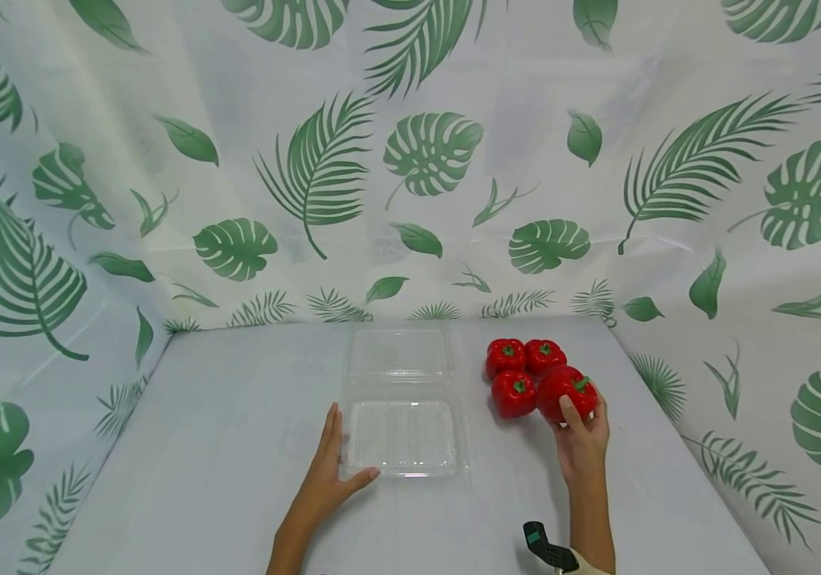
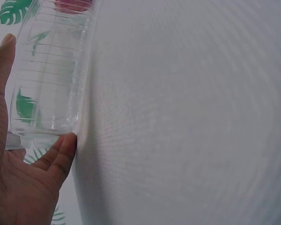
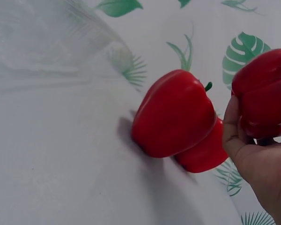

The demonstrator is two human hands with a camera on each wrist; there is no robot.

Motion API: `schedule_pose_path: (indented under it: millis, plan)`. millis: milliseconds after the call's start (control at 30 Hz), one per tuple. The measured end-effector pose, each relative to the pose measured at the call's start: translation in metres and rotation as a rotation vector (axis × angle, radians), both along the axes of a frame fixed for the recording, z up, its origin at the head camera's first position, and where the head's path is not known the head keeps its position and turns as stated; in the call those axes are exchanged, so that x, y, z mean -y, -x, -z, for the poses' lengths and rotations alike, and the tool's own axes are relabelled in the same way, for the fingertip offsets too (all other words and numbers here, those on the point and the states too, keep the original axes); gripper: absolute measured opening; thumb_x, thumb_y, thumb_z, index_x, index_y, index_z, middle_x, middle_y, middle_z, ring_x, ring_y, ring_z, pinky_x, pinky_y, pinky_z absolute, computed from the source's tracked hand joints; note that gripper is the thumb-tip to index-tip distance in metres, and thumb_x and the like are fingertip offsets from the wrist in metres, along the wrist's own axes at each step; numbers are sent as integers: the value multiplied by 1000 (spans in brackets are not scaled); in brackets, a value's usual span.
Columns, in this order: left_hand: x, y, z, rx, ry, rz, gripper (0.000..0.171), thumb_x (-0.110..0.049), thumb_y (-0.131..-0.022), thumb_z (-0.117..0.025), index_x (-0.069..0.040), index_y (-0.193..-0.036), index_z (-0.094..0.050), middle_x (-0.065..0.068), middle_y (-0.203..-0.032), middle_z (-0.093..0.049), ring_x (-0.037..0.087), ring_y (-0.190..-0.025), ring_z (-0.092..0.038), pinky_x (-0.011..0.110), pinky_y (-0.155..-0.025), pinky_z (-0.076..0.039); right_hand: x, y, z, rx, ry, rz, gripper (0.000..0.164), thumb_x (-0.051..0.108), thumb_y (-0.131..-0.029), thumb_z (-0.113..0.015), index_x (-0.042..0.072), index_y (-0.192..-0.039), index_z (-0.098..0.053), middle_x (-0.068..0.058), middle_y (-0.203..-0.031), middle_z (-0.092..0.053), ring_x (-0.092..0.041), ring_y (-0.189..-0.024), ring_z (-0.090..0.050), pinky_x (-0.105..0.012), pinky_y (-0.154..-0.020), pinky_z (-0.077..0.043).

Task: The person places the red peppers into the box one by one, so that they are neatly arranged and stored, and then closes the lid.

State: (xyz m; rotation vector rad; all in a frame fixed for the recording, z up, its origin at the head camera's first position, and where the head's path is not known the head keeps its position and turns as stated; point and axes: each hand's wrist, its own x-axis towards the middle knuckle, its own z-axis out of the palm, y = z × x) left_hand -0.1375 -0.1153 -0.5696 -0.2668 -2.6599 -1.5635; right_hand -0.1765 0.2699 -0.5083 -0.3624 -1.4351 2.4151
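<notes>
A clear plastic clamshell container (image 1: 403, 471) lies on the table with its lid (image 1: 398, 351) folded back behind the base. At the base's left side rests my left hand (image 1: 331, 471), thumb stretched along the front edge and fingers by the left wall. In the left wrist view that hand (image 2: 33, 183) touches the container (image 2: 51, 93) with fairly straight fingers. My right hand (image 1: 583, 439) grips a red bell pepper (image 1: 561, 391) with a green stem. Beside it sit three more red bell peppers (image 1: 513, 394). In the right wrist view, the held pepper (image 3: 264, 93) is partly cut off.
The grey-white table (image 1: 224, 431) is bordered by white cloth walls (image 1: 353, 271) printed with green leaves. A black device (image 1: 543, 543) sits by the right wrist. The peppers are to the right of the container.
</notes>
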Motion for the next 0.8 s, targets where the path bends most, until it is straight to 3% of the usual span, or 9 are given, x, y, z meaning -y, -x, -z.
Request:
schedule_pose_path:
  millis: [233, 333, 600, 800]
  plan:
    - [-1, 0, 0, 19, -5, -4, 117, -44, -77, -81, -15, -158, -2, 10, -166, 1, 38, -148, -24, 57, -111, -37, 9, -5, -6, 91, -358, -102, 70, 16, -92, -67, 29, -149, -28, 4, -151, -32, -12, -135, -33, -15, -82, -56]
    - [-1, 0, 0, 22, -10, -1, 116, -43, -78, -80, -17, -158, 0, 10, -166, 2, 39, -148, -23, 57, -109, -39, 16, -5, -8, 76, -444, -160, 71, 15, -91, -68, 28, -149, -29, 3, -150, -34, -12, -134, -34, -15, -84, -56]
    - [0, 0, 1, 18, -21, 0, 117, -46, -77, -80, -18, -158, 1, 10, -166, 2, 40, -146, -28, 56, -107, -42, 38, -3, -10, 4, -415, -287, 70, 6, -89, -66, 24, -146, -29, 8, -141, -38, -12, -132, -36, -21, -87, -56]
    - [0, 1, 0, 28, -9, 3, 117, -42, -78, -80, -19, -158, 2, 11, -166, 2, 41, -146, -27, 56, -107, -42, 52, 0, -7, 61, -486, -363, 72, 14, -89, -68, 22, -148, -28, 3, -142, -38, -14, -131, -37, -20, -88, -56]
